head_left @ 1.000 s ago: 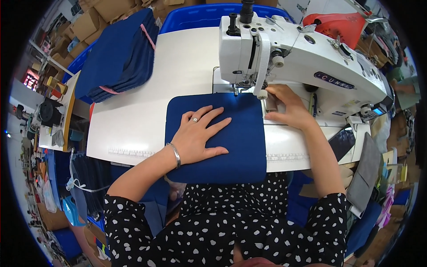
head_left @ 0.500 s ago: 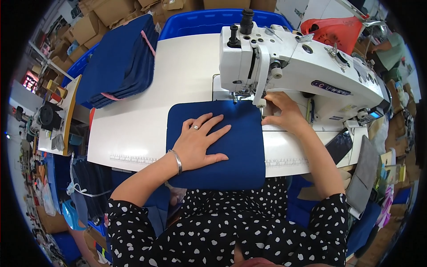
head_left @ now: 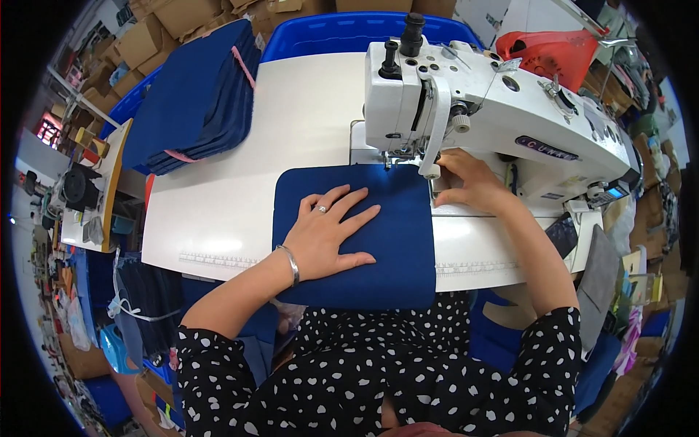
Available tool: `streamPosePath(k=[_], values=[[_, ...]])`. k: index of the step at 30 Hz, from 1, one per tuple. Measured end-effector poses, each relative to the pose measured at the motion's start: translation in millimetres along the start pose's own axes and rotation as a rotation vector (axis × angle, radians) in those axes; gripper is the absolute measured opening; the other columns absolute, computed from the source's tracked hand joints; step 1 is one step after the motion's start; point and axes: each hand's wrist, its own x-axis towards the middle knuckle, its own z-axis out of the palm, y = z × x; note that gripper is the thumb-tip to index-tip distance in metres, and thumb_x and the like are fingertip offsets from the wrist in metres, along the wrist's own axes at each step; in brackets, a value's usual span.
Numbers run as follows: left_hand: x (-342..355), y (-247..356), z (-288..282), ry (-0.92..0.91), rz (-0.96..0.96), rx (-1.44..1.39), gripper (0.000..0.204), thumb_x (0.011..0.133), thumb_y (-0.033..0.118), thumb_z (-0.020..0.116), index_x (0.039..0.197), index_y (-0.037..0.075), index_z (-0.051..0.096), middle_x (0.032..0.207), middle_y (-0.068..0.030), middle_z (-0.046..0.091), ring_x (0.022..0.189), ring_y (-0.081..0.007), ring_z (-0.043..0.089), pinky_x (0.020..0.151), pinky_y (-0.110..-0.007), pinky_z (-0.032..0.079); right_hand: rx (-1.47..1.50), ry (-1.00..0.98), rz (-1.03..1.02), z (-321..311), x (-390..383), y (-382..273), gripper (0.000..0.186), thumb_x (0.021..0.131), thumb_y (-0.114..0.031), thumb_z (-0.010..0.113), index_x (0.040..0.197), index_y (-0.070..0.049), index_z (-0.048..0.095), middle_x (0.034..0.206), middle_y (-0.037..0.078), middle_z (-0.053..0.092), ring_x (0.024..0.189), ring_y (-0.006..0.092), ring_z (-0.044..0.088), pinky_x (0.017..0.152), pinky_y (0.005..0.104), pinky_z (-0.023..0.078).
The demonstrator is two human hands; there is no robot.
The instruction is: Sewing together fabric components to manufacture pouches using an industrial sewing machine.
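A dark blue fabric piece (head_left: 397, 240) lies flat on the white sewing table (head_left: 233, 204), its far edge under the needle of the white sewing machine (head_left: 480, 109). My left hand (head_left: 328, 233) rests flat on the fabric with fingers spread, a ring on one finger and a bracelet at the wrist. My right hand (head_left: 470, 182) sits at the fabric's right far corner beside the presser foot, fingers curled against the machine bed; whether it pinches the fabric edge is unclear.
A stack of dark blue fabric pieces (head_left: 196, 102) tied with a pink band lies at the table's far left. A blue bin (head_left: 342, 33) stands behind the table, a red container (head_left: 546, 51) behind the machine. Cardboard boxes (head_left: 167, 25) and clutter surround the workstation.
The view has shifted slightly. My left hand stays flat on the fabric and my right hand stays by the presser foot; the fabric sits about where it was.
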Motion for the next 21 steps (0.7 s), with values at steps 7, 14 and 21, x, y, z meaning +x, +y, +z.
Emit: streamPosePath(k=[7, 14, 21], values=[[1, 0, -1, -0.006, 0.008, -0.014, 0.079, 0.086, 0.068, 0.064, 0.150, 0.022, 0.053, 0.158, -0.0129, 0.042, 0.146, -0.0347, 0.036, 0.114, -0.051, 0.026, 0.014, -0.078, -0.006, -7, 3, -1, 0.085, 0.072, -0.036, 0.088, 0.145, -0.012, 0.053, 0.141, 0.011, 0.058, 0.132, 0.0301, 0.054, 0.111, 0.0388, 0.044], [0, 2, -3, -0.019, -0.001, 0.004, 0.076, 0.089, 0.068, 0.062, 0.149, 0.021, 0.054, 0.158, -0.0129, 0.042, 0.146, -0.0342, 0.036, 0.114, -0.051, 0.027, 0.024, 0.069, -0.042, 13, -9, 7, 0.089, 0.072, -0.038, 0.089, 0.147, -0.008, 0.050, 0.149, 0.014, 0.052, 0.138, 0.0322, 0.048, 0.116, 0.0396, 0.039], [1, 1, -1, -0.004, 0.004, -0.013, 0.079, 0.087, 0.068, 0.064, 0.150, 0.022, 0.053, 0.158, -0.0132, 0.042, 0.145, -0.0353, 0.037, 0.113, -0.052, 0.027, 0.023, 0.205, -0.050, 23, -15, 10, 0.087, 0.074, -0.041, 0.087, 0.144, -0.005, 0.052, 0.148, 0.014, 0.052, 0.137, 0.0323, 0.047, 0.116, 0.0410, 0.039]])
